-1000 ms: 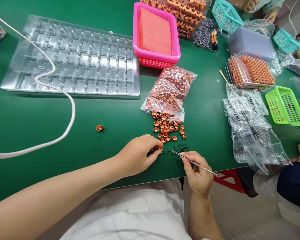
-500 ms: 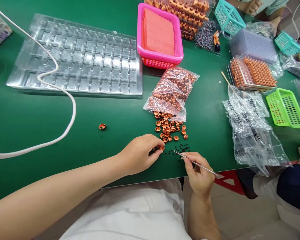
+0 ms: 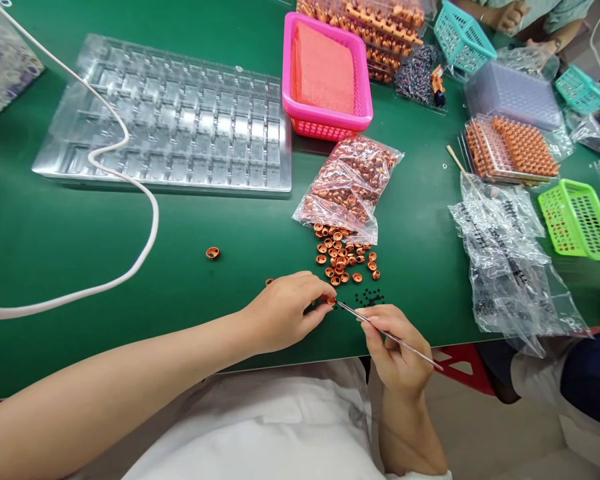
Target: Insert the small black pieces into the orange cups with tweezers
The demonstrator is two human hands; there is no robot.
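My left hand [image 3: 300, 307] pinches a small copper-coloured cup [image 3: 331, 301] between thumb and fingertips, just above the green table. In my right hand [image 3: 400, 347] is a thin metal tool, like tweezers [image 3: 390, 333], held like a pen. Its tip meets the cup; whether it grips anything is too small to tell. Tiny black beads [image 3: 369, 297] lie scattered close by. Beyond them is a loose heap of copper cups [image 3: 341, 260], spilling from a clear plastic bag [image 3: 350, 180] full of them. A single cup [image 3: 213, 253] lies apart to the left, and another is partly hidden behind my left hand.
A clear moulded tray [image 3: 180, 120] and a pink basket [image 3: 327, 117] stand at the back. A white cable [image 3: 153, 233] crosses the left side. On the right are crumpled plastic bags [image 3: 505, 253], a green basket [image 3: 580, 220] and stacked orange parts [image 3: 510, 150]. Other people sit nearby.
The tool's tip has moved left from beside the black beads to the cup in my left hand. The whole view has shifted slightly.
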